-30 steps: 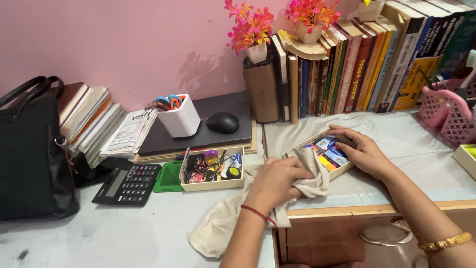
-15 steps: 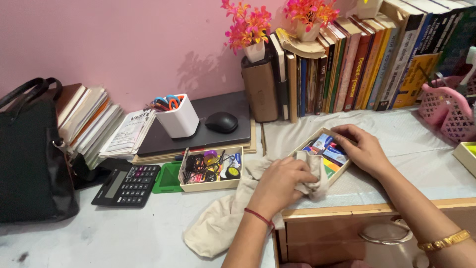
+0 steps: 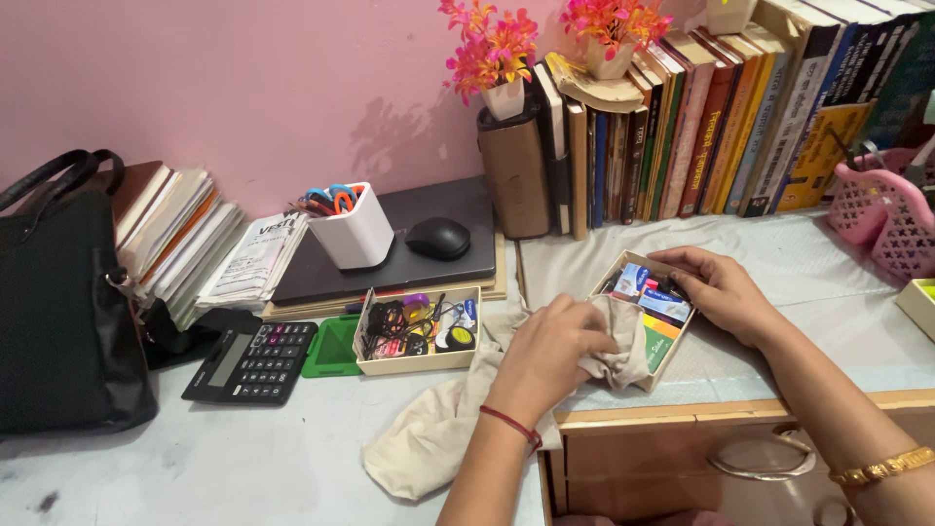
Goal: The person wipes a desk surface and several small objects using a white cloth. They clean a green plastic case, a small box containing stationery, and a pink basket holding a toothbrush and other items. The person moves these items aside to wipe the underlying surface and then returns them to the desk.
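My left hand grips a bunched beige cloth and presses it against the near side of a small cream cardboard box. The box holds several colourful small packets and sits on the raised desk surface. My right hand clasps the far right side of that box, fingers curled over its rim. The cloth trails down to the left onto the lower grey tabletop.
A second cream box of small odds and ends, a green tray and a calculator lie to the left. Behind are a white pen cup, a mouse on a laptop, books, flower pots, a black bag and a pink basket.
The box has turned clockwise under my right hand, its long side now running more front to back. My left hand with the cloth followed along its near side.
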